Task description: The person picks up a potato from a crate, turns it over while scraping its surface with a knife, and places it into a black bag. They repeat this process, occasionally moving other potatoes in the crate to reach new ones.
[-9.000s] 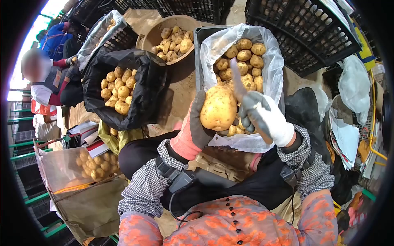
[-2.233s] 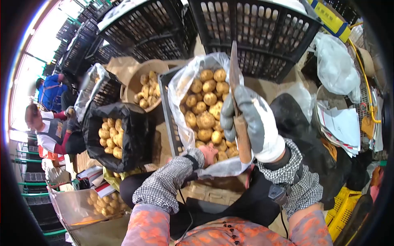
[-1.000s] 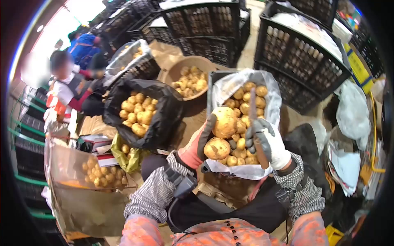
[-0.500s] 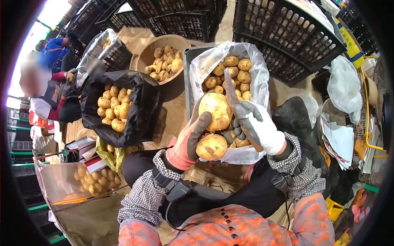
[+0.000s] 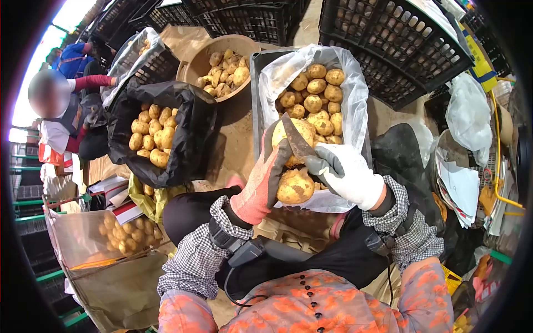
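Observation:
My left hand (image 5: 258,188), in a coral and grey glove, is closed around two large potatoes, one above the other. The upper potato (image 5: 305,130) lies partly behind the blade; the lower potato (image 5: 295,187) bulges out below my thumb and has a rough patch on top. Between the fingers of my right hand (image 5: 350,173), gloved in white and grey, is a knife (image 5: 296,139). Its brown-stained blade slants up and left across the upper potato. Beneath both hands stands a crate (image 5: 355,89) lined with clear plastic, full of potatoes.
Left of the crate are a black-lined container (image 5: 194,122) of potatoes and a brown tub (image 5: 186,69) with more. Stacked black crates (image 5: 388,50) rise at the back right. At far left sits a co-worker (image 5: 83,114). A mesh-sided bin (image 5: 78,244) stands front left.
The knife has swung from upright beside the upper potato to slanting across it. My left hand has turned slightly with the potatoes. The co-worker's arm now stretches toward a crate.

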The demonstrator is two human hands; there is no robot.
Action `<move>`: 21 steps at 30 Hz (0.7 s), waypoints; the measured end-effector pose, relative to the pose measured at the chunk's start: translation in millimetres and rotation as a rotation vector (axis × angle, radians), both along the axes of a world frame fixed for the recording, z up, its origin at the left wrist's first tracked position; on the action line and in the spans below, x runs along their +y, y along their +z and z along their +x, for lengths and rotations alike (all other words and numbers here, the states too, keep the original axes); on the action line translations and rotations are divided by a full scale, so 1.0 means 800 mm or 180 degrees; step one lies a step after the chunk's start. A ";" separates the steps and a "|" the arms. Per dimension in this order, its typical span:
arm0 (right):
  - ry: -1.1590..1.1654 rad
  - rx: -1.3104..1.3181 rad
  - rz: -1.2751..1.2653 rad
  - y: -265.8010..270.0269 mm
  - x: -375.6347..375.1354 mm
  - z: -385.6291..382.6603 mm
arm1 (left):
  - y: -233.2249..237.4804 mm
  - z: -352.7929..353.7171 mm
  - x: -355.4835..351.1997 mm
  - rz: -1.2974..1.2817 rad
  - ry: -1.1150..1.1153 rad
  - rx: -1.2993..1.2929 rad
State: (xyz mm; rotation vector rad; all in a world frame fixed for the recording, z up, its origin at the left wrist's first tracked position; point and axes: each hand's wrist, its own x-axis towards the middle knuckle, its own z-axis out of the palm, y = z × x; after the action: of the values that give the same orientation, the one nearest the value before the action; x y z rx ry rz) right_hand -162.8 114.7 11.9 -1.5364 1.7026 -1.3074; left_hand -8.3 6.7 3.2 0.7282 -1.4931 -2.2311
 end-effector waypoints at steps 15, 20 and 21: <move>-0.0092 -0.3198 0.1076 -0.001 -0.006 -0.003 | -0.019 -0.001 -0.015 -0.0957 -0.0019 -0.0012; 0.0101 -0.3055 0.1004 0.020 -0.009 -0.010 | 0.011 0.005 -0.004 -0.0568 -0.0495 -0.0264; 0.0116 -0.2932 0.1132 0.024 -0.009 -0.010 | 0.018 0.002 0.001 0.0257 -0.0372 -0.0388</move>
State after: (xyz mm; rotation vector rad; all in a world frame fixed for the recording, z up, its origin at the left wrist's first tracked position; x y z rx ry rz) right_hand -170.7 107.3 30.7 -0.5863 1.1880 -1.3000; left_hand -6.4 7.5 18.0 0.8352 -1.5461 -2.3845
